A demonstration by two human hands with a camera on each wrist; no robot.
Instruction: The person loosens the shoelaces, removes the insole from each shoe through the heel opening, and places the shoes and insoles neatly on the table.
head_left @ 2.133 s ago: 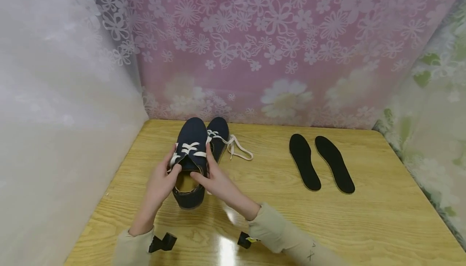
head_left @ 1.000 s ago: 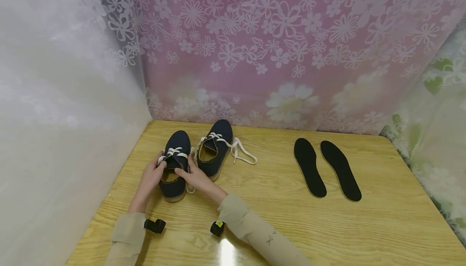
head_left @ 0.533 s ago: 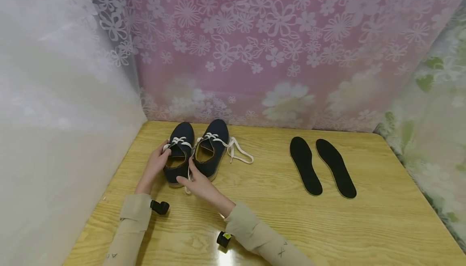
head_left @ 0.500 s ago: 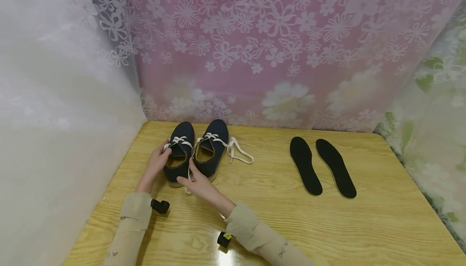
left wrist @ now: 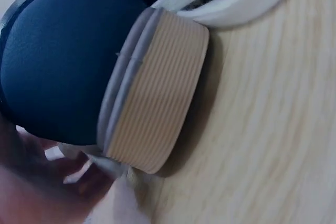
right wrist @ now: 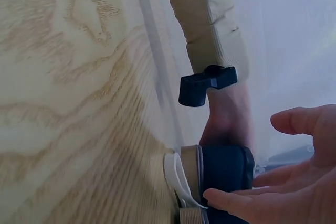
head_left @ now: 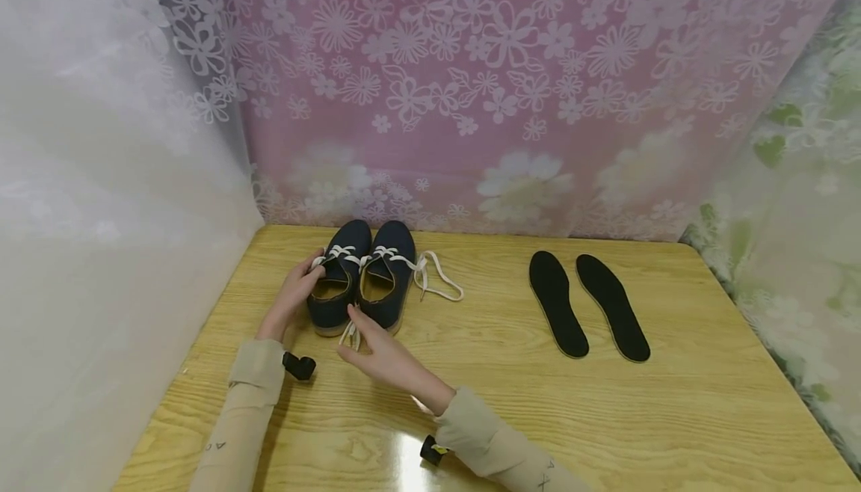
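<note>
Two navy canvas sneakers with white laces stand side by side at the back left of the table, toes to the wall. My left hand (head_left: 296,290) holds the left sneaker (head_left: 329,318) by its outer side, thumb at the collar. In the left wrist view that sneaker's heel (left wrist: 58,66) and ribbed sole fill the middle, with the hand low at the left. Behind the heels, my right hand (head_left: 386,354) is spread with straight fingers, a fingertip near the right sneaker (head_left: 397,253) and the loose lace (head_left: 351,336). The right wrist view shows its thumb and fingers well apart.
Two black insoles (head_left: 558,305) lie flat on the right half of the wooden table (head_left: 605,417). Another loose lace end (head_left: 440,283) trails to the right of the sneakers. Floral sheets (head_left: 471,103) hang behind the table and along both sides.
The left sneaker, earlier held in both hands in front of the other, has come down on the table and slid right against it. My right hand has let go and drawn back.
</note>
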